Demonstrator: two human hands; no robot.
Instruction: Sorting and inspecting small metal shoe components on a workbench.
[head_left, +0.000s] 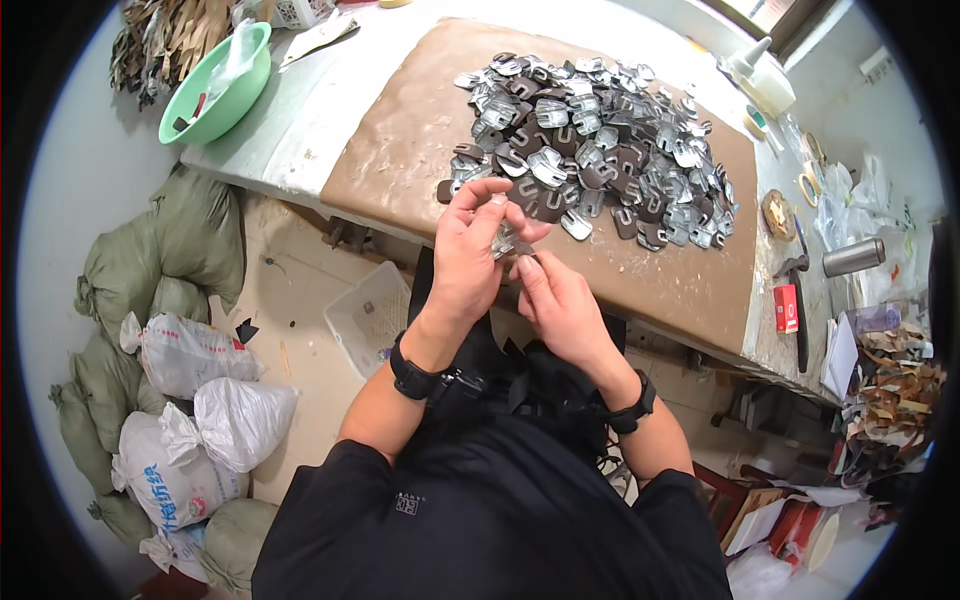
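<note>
Just off the near edge of the worktable, my left hand [466, 248] is closed around a small clear plastic piece with a dark part [506, 241], its fingers curled over the top. My right hand [562, 308] meets it from the right, thumb and forefinger pinched on the dark edge of the same piece. The fingers hide much of its shape. Just beyond my hands, a heaped pile of small slotted pieces [600, 150], some clear plastic and some dark brown, lies on a brown sheet [400, 130].
A green basin [225, 105] stands on the table's far left. Along the right side are a white squeeze bottle [765, 80], a metal cylinder [853, 258], a hammer [797, 300] and a red box [786, 308]. Stuffed sacks [180, 350] and a white plastic basket [368, 315] sit on the floor.
</note>
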